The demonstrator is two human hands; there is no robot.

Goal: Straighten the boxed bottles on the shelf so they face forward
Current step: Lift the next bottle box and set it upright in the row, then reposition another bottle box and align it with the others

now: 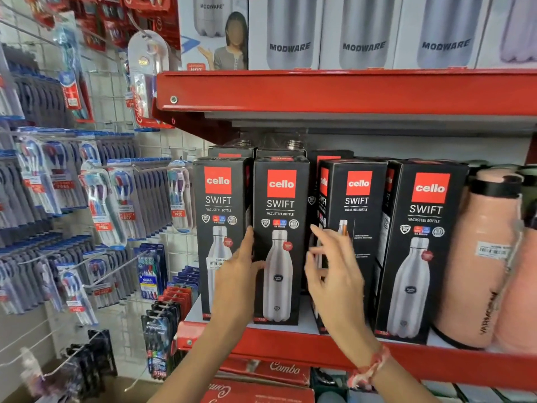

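Several black Cello Swift bottle boxes stand in a row on the red shelf. The first box and the second box face forward. The third box sits turned, showing its side panel, set a little back. The fourth box faces forward, slightly angled. My left hand rests on the left edge of the second box, thumb on its front. My right hand hovers with fingers spread in front of the third box, just off the second box's right edge.
Peach flasks stand to the right of the boxes. White Modware boxes fill the shelf above. A wire grid of hanging toothbrush packs lies to the left. Red Combo boxes sit on the shelf below.
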